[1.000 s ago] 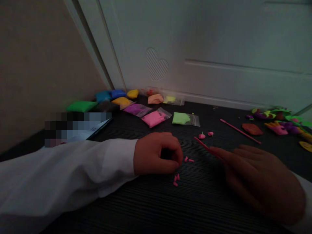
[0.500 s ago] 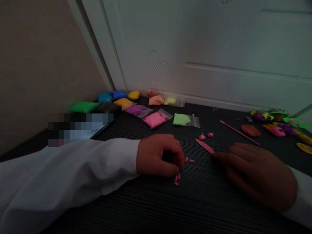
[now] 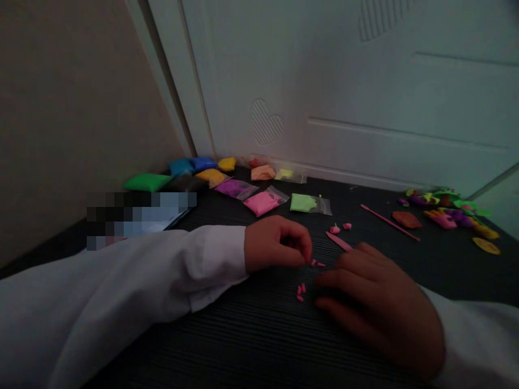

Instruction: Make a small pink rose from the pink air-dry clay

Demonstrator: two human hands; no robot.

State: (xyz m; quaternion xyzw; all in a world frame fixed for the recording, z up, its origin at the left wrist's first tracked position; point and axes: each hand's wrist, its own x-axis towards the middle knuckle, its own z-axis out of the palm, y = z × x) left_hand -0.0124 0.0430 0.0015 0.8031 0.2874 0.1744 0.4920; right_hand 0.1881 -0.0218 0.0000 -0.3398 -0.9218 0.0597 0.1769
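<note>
My left hand (image 3: 279,244) is curled, thumb and index fingertips together at the edge of two small pink clay bits (image 3: 320,265). Whether anything is pinched there I cannot make out. My right hand (image 3: 375,297) reaches in low over the dark tabletop, thumb and forefinger apart. Its fingertips are just right of another little cluster of pink clay pieces (image 3: 300,292). A pink modelling knife (image 3: 338,241) lies behind the right hand, its near end hidden by that hand. Two pink clay buds with green bits, a left one (image 3: 334,229) and a right one (image 3: 347,226), lie beyond the knife.
Clay packets line the back, including pink (image 3: 263,202), light green (image 3: 303,203) and green (image 3: 148,182). A thin pink stick tool (image 3: 389,221) and a reddish-brown clay lump (image 3: 406,219) lie right, before colourful clay figures (image 3: 446,216). A partly blurred tablet-like object (image 3: 162,216) sits left.
My right hand has let go of the pink knife and moved left toward the small pink pieces. My left hand has shifted slightly up and right, away from the front cluster.
</note>
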